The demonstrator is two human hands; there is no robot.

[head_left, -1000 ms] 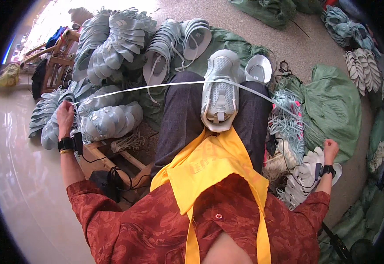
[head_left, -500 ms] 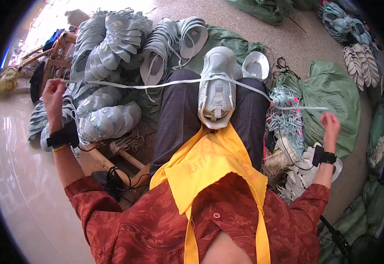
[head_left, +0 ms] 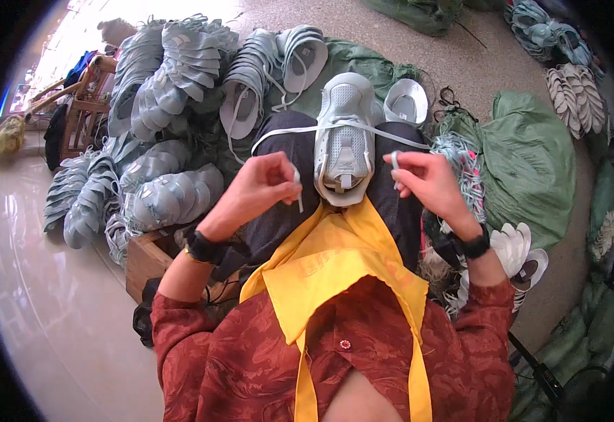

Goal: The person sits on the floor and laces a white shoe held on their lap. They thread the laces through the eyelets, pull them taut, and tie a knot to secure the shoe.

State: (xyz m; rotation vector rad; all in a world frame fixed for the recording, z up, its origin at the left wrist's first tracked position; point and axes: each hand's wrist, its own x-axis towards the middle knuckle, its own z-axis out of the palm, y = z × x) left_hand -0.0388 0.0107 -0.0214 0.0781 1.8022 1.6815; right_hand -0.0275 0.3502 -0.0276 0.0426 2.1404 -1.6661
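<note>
A pale grey-white shoe upper (head_left: pixel 346 105) rests between my knees, its toe pointing away and its heel opening towards me. Across its middle runs a pale shoelace (head_left: pixel 289 131), whose two sides loop outward and back to my hands. My left hand (head_left: pixel 268 186), left of the upper, pinches one lace end, and a short tip hangs below the fingers. To the right of the upper, my right hand (head_left: pixel 430 181) pinches the other end between thumb and finger. Neither hand touches the upper.
Stacks of pale blue-grey shoe uppers (head_left: pixel 180 63) stand at the left. A bundle of light blue laces (head_left: pixel 465 169) lies by my right knee, beside a green sack (head_left: pixel 528 176). A wooden stool (head_left: pixel 149 264) is at lower left. White uppers (head_left: pixel 521 260) lie at lower right.
Both hands have come inward from far out at the sides to close beside the upper, still holding the lace ends. The lace, stretched wide before, now bends back in loops.
</note>
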